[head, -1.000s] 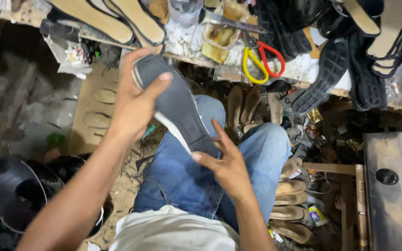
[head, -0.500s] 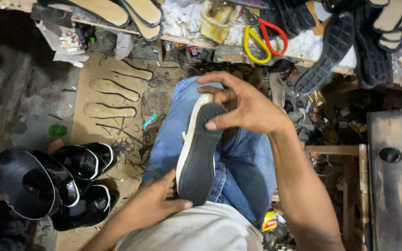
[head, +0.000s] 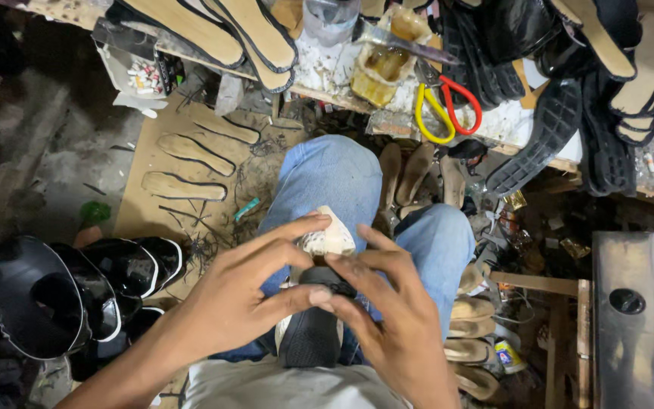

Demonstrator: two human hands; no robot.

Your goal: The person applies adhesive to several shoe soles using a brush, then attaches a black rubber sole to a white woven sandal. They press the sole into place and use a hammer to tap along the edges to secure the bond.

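Observation:
A dark grey shoe sole with a pale cream tip (head: pixel 328 241) lies lengthwise over my lap, on blue jeans (head: pixel 334 178). My left hand (head: pixel 255 291) grips it from the left, thumb and fingers wrapped around the middle. My right hand (head: pixel 391 318) holds it from the right, fingertips pressed on the dark middle part next to the left thumb. The dark heel end (head: pixel 309 341) points toward my body. The hands hide most of the sole's middle.
A cluttered workbench (head: pixel 327 64) ahead holds tan insoles (head: pixel 225 30), black soles (head: pixel 546 129), yellow and red scissors (head: pixel 448 110) and a glue tin (head: pixel 380 72). Cut-out cardboard (head: pixel 183 163) lies on the floor at left, black shiny shoes (head: pixel 115 276) lower left, a metal box (head: pixel 637 318) right.
The sole was turned and drawn closer over my lap. My left hand came up from under the heel end to the middle, and my right hand dropped from the far tip to meet it.

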